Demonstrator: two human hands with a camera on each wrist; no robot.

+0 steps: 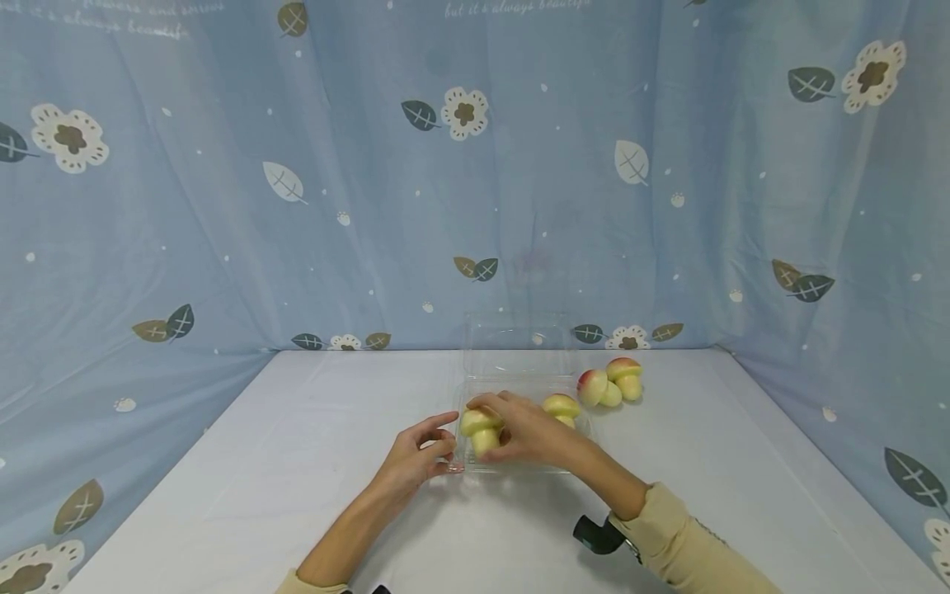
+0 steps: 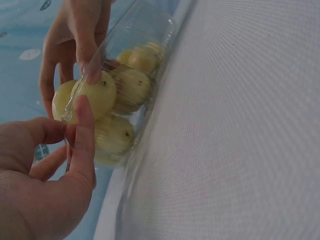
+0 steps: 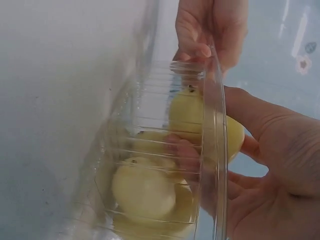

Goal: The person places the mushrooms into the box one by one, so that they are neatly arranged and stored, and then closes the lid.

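A clear plastic clamshell box (image 1: 475,471) sits on the table with its lid (image 1: 519,351) folded back. My left hand (image 1: 411,462) pinches the box's left rim between thumb and fingers. The right hand (image 1: 530,433) grips a yellow-green toy mushroom (image 1: 481,429) over the box's left part, its stem pointing down. Through the box wall in the left wrist view, more pale mushrooms show below and beside it, such as one mushroom (image 2: 115,135) near the left hand. Another mushroom (image 1: 561,407) with a reddish cap stands in the right part of the box.
Two more mushrooms with red-tinged caps lie on the table to the box's right: a tipped mushroom (image 1: 597,389) and an upright mushroom (image 1: 625,378). A blue patterned curtain (image 1: 371,206) hangs behind the white table (image 1: 312,429). A black object (image 1: 597,536) is by the right sleeve.
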